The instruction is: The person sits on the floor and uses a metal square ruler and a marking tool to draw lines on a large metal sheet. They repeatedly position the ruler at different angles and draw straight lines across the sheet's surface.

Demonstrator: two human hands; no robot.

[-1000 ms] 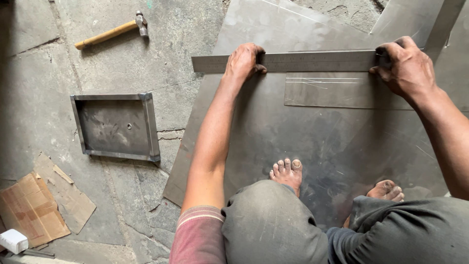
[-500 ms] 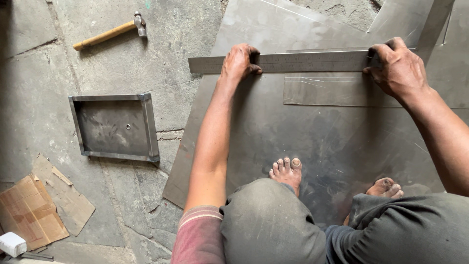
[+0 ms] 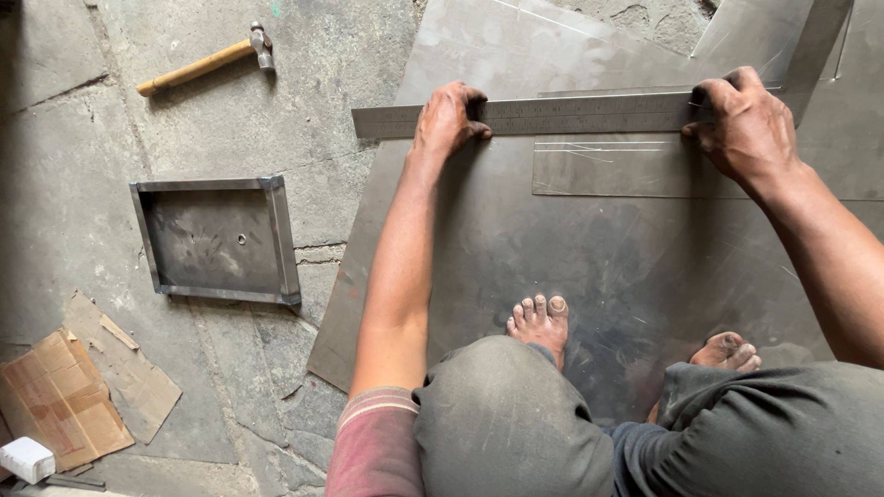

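Pressing steel ruler (image 3: 552,115) flat on metal sheet (image 3: 571,248).
L hand (image 3: 448,118) fingers spread on ruler; R hand (image 3: 744,124) fingers curled gripping its right end.

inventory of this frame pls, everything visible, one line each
steel ruler: 1, grey, lying across the metal sheet, pressed at both ends
metal sheet: 1 large, dull grey, on the floor under the ruler and feet
smaller sheet piece: 1, grey, lying on the large sheet just below the ruler
metal tray: 1, grey, shallow, hole in its base, on the floor at left
hammer: 1, wooden handle, metal head, floor at top left
cardboard scraps: several, brown, bottom left
small box: 1, white, bottom left corner
stone floor: grey, cracked
feet: 2, bare, on the sheet
left hand: pressing the ruler's left part
right hand: pressing the ruler's right end
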